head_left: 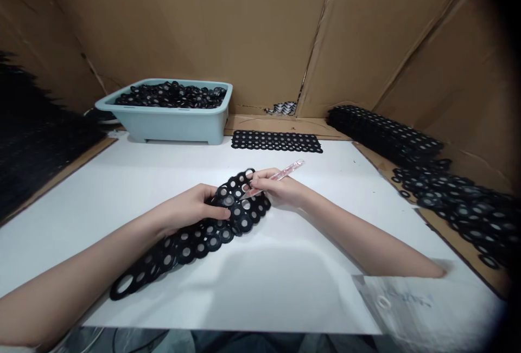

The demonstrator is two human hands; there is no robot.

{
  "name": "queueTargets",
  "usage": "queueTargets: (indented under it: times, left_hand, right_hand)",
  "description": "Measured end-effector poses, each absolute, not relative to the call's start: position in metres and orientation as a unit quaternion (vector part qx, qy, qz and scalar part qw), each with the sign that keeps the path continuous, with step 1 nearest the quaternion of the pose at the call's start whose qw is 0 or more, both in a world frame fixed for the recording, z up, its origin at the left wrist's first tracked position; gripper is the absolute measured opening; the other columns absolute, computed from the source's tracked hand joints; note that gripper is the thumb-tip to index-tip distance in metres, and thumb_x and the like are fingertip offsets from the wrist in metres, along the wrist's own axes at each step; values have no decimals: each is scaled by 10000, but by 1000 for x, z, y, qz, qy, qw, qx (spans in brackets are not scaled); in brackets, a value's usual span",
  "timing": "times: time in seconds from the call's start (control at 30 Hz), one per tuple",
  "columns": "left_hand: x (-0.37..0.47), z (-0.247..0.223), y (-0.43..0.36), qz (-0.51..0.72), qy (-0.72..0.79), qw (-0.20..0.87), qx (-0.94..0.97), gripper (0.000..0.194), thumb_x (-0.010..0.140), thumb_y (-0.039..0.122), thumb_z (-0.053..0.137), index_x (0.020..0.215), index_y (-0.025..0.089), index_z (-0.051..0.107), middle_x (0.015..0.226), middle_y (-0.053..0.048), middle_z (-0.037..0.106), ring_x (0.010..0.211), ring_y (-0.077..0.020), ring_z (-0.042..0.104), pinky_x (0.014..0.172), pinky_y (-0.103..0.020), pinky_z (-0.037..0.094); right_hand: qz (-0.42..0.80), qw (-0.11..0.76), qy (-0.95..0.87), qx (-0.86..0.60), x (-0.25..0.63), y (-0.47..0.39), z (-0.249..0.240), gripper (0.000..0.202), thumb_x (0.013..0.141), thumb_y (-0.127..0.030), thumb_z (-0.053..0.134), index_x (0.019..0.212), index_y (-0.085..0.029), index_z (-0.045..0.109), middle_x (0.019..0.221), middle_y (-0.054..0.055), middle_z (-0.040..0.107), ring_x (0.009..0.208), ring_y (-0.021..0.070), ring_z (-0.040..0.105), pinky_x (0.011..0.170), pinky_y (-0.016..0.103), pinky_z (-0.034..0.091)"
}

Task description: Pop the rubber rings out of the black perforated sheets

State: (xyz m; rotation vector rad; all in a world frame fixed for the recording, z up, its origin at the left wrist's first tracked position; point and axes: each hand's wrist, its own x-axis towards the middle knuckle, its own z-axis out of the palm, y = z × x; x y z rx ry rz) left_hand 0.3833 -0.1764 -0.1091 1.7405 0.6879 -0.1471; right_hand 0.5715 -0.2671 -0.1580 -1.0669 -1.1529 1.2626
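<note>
A black sheet of joined rings point(214, 242) slants across the white table, its near end at lower left and its far end between my hands. My left hand point(199, 206) grips the sheet around its upper middle, thumb on top, other fingers hidden beneath. My right hand point(272, 187) pinches a thin pointed tool with a clear and reddish handle point(291, 169), a craft knife by its look. The tool's tip points down-left onto the rings near my left thumb. Some right fingers seem to support the sheet's far edge; this is partly hidden.
A light blue tub point(183, 125) heaped with black rings stands at the back left. Behind the hands lies a flat ring sheet point(277, 141). Stacked sheets point(382, 133) and loose ring pieces point(468, 206) line the right side. A dark pile point(36, 141) rises at left; cardboard walls point(260, 33) enclose the table.
</note>
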Motion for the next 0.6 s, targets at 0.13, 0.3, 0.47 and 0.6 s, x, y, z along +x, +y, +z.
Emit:
queueTargets:
  times: [0.13,0.3,0.47,0.6]
  left_hand:
    - [383,-111,-175,-39,305,609,731,128,646,265,610,754,198,627,764,23,674,687,-150,604,634,-243,450]
    - [384,-113,-172,-30,327,596,733,95,643,252,604,713,191,617,725,27,670,671,-149,603,618,-239,440]
    - [384,-110,-176,-28,339,589,733,199,608,357,645,709,188,620,706,9,671,653,-171,602,595,-257,441]
    - [385,-109,-179,-16,358,581,731,249,573,366,663,728,176,618,709,-12,675,658,-194,606,594,-283,446]
  right_hand:
    - [555,530,-461,-445,568,-270,-157,180,728,-288,582,619,-153,535,732,27,600,682,116,547,625,232,369]
    - [492,495,-493,-519,560,-271,-151,244,760,-323,516,589,-158,458,658,6,556,505,77,459,449,202,308]
    - [396,474,-540,-572,556,-271,-145,199,741,-223,474,558,-158,430,682,-4,511,605,99,516,483,198,339]
    - [356,454,-566,-589,558,-270,-145,203,738,-213,445,543,-163,418,677,-11,453,618,101,475,527,213,360]
